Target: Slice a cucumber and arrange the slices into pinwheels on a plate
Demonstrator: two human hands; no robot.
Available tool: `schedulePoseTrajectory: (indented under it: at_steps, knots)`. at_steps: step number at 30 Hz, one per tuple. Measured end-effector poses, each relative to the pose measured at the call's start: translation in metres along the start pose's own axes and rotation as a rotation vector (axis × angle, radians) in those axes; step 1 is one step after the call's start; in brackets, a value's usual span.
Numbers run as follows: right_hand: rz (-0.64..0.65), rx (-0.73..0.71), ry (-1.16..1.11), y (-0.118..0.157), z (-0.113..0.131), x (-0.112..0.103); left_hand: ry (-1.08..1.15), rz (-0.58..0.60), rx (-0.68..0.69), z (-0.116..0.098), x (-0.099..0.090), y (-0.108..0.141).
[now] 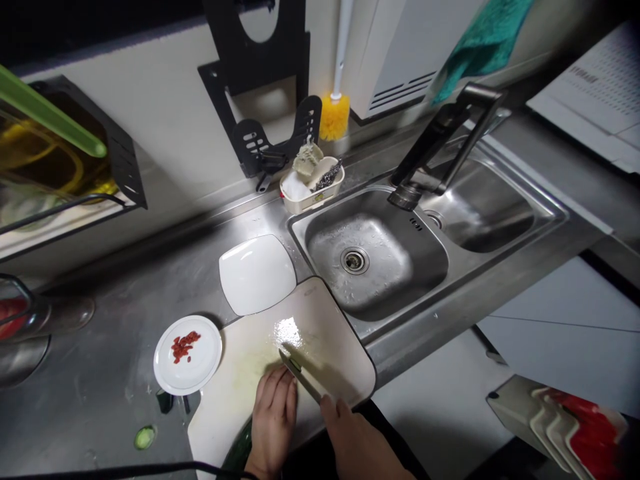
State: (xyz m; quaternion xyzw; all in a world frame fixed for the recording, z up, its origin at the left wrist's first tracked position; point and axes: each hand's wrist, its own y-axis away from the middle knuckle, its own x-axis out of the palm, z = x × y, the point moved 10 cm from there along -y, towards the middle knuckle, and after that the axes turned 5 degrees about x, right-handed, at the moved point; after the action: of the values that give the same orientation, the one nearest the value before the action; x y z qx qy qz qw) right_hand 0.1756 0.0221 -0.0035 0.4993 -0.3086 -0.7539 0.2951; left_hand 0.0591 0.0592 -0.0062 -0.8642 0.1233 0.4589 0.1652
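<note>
Knife (301,380) in your right hand (361,437), cucumber (239,450) under your left hand (274,408), at a steel worktop (120,300) beside the sink (324,247).

Your right hand was closed around the knife, its handle hidden by your fingers; your left hand, fingers curled, gripped the cucumber on the pale cutting board (345,350), its dark green body emerging near your wrist. A small green piece (295,364) showed at the blade, close to your left fingertips. A white square plate (257,275) lay at the board's far edge, and a round plate (204,371) bearing small red pieces (184,347) sat to the left. Nearer you on the worktop lay a pale-faced green slice (145,437) and a dark green chunk (164,401).
</note>
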Motion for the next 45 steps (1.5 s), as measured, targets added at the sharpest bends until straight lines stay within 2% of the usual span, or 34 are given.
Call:
schedulePoseTrajectory:
  at_steps: [11,17,23,29,36,45]
  knots:
    - [-0.041,0.013,-0.003,-0.008,0.006,-0.007,-0.018,0.009,0.020,-0.003,0.000,-0.001]
    - [0.040,0.024,0.033,-0.018,0.010,0.000,-0.022,0.017,0.022,-0.002,0.002,0.001]
    - [0.005,0.029,0.033,-0.028,0.004,0.013,-0.010,0.018,0.031,-0.002,0.003,0.003]
    - [-0.066,0.013,-0.018,-0.009,-0.008,0.004,0.002,0.011,0.007,-0.001,0.001,0.000]
    - [0.060,0.045,0.060,0.015,-0.019,0.015,-0.002,-0.003,-0.003,-0.003,-0.003,-0.002]
    - [0.032,0.031,0.071,0.022,-0.021,0.018,0.010,-0.018,0.003,-0.003,-0.003,-0.001]
